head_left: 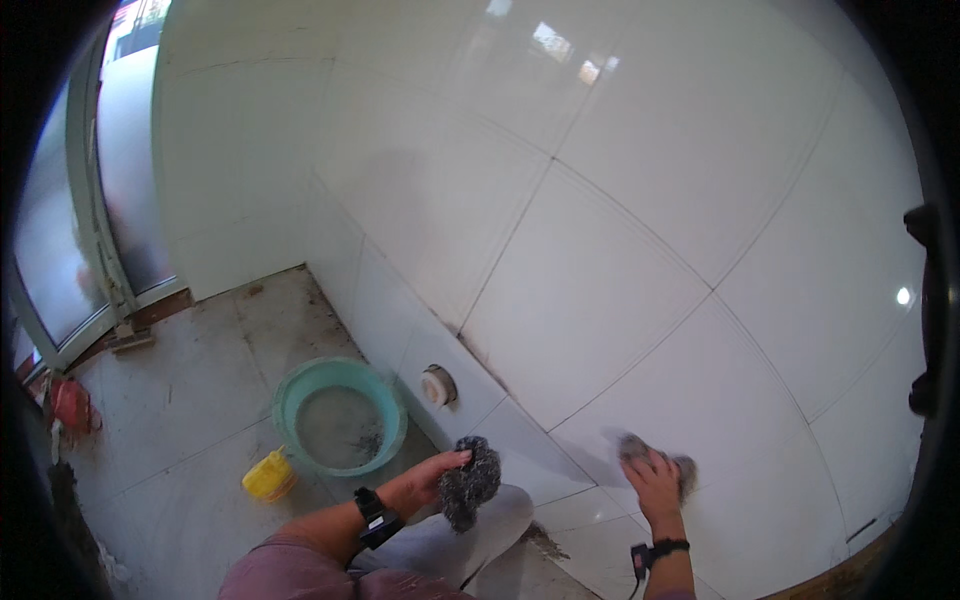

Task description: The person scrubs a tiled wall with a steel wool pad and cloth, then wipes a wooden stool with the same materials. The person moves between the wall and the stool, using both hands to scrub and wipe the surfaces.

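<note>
My left hand [424, 481] grips a dark grey, shaggy wad [474, 484], which looks like steel wool or a coarse cloth, above my bent knee. Pressed against a glossy white wall tile [675, 397], my right hand [657, 486] covers part of a lighter grey wad [685, 472]; it is blurred, so its material is unclear. Left of my left hand stands a round green plastic basin [287, 420] on the floor. Cloudy grey water [337, 420] fills part of it, with dark fibres in the water.
A yellow bag or container [268, 475] sits beside the basin. A round pipe opening [439, 385] pierces the low tiled ledge. Frosted glass doors [131, 165] stand far left, with a red object [73, 405] on the floor below. Dirt [546, 541] lies near my knee.
</note>
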Available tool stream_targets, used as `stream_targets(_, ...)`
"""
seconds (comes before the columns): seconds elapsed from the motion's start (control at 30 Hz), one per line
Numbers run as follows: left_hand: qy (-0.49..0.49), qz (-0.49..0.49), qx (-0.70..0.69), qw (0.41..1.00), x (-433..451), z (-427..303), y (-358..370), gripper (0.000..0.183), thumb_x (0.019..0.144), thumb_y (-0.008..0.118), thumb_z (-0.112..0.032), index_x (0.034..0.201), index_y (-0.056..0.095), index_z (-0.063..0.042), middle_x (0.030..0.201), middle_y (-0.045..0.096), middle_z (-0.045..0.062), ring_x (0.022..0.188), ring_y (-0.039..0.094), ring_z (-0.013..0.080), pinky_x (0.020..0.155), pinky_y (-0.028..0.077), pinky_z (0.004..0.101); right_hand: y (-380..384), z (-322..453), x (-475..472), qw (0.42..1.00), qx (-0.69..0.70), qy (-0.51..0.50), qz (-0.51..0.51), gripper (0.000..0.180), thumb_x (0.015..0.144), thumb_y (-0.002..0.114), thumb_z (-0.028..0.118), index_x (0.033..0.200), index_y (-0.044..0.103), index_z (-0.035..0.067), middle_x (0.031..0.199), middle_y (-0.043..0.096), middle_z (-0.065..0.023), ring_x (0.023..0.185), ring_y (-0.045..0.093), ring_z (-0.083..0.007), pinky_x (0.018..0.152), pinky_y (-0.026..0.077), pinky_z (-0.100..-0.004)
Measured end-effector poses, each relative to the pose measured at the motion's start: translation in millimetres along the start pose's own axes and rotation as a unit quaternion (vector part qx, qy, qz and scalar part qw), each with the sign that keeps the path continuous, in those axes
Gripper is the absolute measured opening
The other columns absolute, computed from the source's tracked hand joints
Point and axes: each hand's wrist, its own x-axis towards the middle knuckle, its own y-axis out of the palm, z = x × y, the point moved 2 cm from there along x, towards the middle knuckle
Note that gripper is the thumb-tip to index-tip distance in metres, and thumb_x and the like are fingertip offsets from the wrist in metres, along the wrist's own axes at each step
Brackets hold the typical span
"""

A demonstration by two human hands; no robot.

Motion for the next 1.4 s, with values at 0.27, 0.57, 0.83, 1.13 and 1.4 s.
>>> stream_targets(0.27, 0.104, -0.113, 0.146, 0.977, -11.7, -18.1, -58.5, 0.046, 0.085, 0.07, -0.035, 0.116, 0.06, -0.002, 0.104, 0.067, 0.009, 0.095, 0.065, 0.0202, 0.085, 0.052, 0.035, 46.2, 18.1, -200.8, 0.889, 0.162, 0.427, 0.035, 0.052, 0.069, 0.057, -0.007, 0.117, 0.063, 0.013, 0.115, 0.055, -0.0112, 0.119, 0.048, -0.0345, 0.098, 0.041, -0.0437)
stream_targets(0.57, 0.156, -0.121, 0.091, 0.976, 8.3, -19.7, -77.8, 0.035, 0.095, 0.059, -0.034, 0.107, 0.063, -0.001, 0.094, 0.066, 0.004, 0.085, 0.064, 0.0153, 0.08, 0.051, 0.0316, 14.2, 91.7, -166.6, 0.544, 0.676, 0.497, 0.025, 0.047, 0.073, 0.053, -0.001, 0.119, 0.061, 0.001, 0.109, 0.065, -0.0088, 0.101, 0.06, -0.0208, 0.092, 0.046, -0.0307)
stream_targets(0.83, 0.055, 0.039, 0.257, 0.964, 42.7, 51.2, 76.1, 0.041, 0.096, 0.058, -0.03, 0.123, 0.054, 0.001, 0.109, 0.062, 0.004, 0.097, 0.057, 0.0112, 0.09, 0.046, 0.0272, -26.2, 169.4, -67.9, 0.588, 0.744, 0.307, 0.085, 0.06, 0.083, 0.068, 0.044, 0.12, 0.058, -0.002, 0.104, 0.062, -0.0124, 0.096, 0.057, -0.0205, 0.085, 0.047, -0.0362)
stream_targets(1.13, -0.066, 0.095, 0.303, 0.946, 47.1, 110.2, 96.4, 0.043, 0.101, 0.048, -0.033, 0.133, 0.048, -0.004, 0.118, 0.06, 0.007, 0.103, 0.059, 0.0155, 0.09, 0.049, 0.0307, -33.8, 205.8, -76.9, 0.434, 0.788, 0.428, -0.091, 0.038, 0.094, 0.051, 0.02, 0.122, 0.051, -0.006, 0.114, 0.058, -0.0087, 0.1, 0.054, -0.0183, 0.087, 0.046, -0.0344)
stream_targets(1.4, -0.022, 0.106, 0.391, 0.914, 90.3, 124.7, 81.1, 0.041, 0.104, 0.04, -0.031, 0.132, 0.047, -0.002, 0.124, 0.057, 0.011, 0.112, 0.056, 0.0178, 0.096, 0.046, 0.0323, 27.4, 207.9, -71.3, 0.402, 0.767, 0.471, -0.168, 0.052, 0.096, 0.058, 0.026, 0.135, 0.044, -0.006, 0.121, 0.058, -0.0104, 0.108, 0.054, -0.017, 0.095, 0.044, -0.0307)
